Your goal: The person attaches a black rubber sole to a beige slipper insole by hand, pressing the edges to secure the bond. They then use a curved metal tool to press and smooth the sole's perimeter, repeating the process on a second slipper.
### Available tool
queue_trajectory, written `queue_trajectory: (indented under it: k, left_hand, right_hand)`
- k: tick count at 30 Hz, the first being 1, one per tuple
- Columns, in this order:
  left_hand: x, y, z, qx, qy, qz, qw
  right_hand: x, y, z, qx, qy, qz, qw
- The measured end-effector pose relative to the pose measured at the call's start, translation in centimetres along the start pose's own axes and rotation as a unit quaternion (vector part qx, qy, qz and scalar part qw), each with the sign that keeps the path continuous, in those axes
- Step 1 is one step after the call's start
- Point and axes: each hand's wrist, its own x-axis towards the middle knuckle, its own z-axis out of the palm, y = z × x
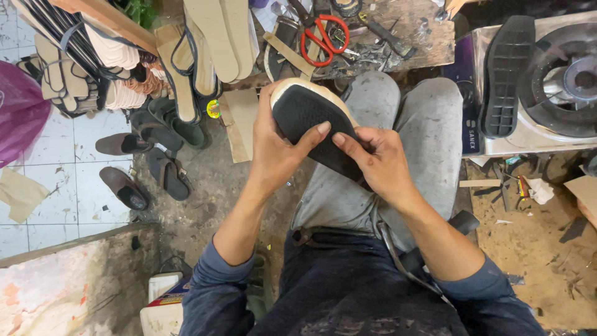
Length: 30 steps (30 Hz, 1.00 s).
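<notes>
A sandal [309, 112] lies upside down on my lap, its black ribbed outsole facing up with a tan edge showing around the toe. My left hand [277, 149] grips its left side, thumb pressed on the black sole. My right hand [376, 160] holds the heel end, index finger pressing on the sole close to the left thumb. Both hands sit above my grey-trousered knees [398, 124].
Red-handled scissors [323, 38] and tools lie on a wooden board ahead. A black outsole [507, 74] rests on a gas stove [563, 81] at right. Tan insoles [217, 37], strap bundles and finished sandals [124, 186] crowd the left floor. A pink bag [18, 112] sits far left.
</notes>
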Motion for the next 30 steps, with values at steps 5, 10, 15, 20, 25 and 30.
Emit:
queue_trajectory:
  k: [5,10,15,20,25,30]
  left_hand:
    - [-1.4,0.4,-0.1,-0.005,0.017,0.026,0.999]
    - [-2.0,0.0,2.2,-0.037,0.073,0.049,0.995]
    - [-2.4,-2.3,9.0,-0.294,0.172,-0.069,0.938]
    - [-7.0,-5.5,13.4,-0.384,0.227,-0.154,0.882]
    - [-12.3,-5.5,10.0,-0.255,-0.027,-0.316,0.914]
    - [-9.9,-3.6,8.6,0.112,-0.229,-0.206,0.945]
  right_hand:
    - [-0.4,-0.5,-1.1,-0.039,-0.062,0.016,0.997]
    - [-1.8,-1.5,-9.7,0.026,-0.281,-0.010,0.959]
    - [-5.5,0.6,-15.3,0.353,-0.140,0.039,0.924]
    - [-8.2,5.7,-10.5,0.338,0.154,-0.029,0.928]
    - [-10.0,7.7,-8.0,0.239,0.262,-0.097,0.930]
    - [-10.9,6.9,-6.5,0.138,0.199,-0.048,0.969]
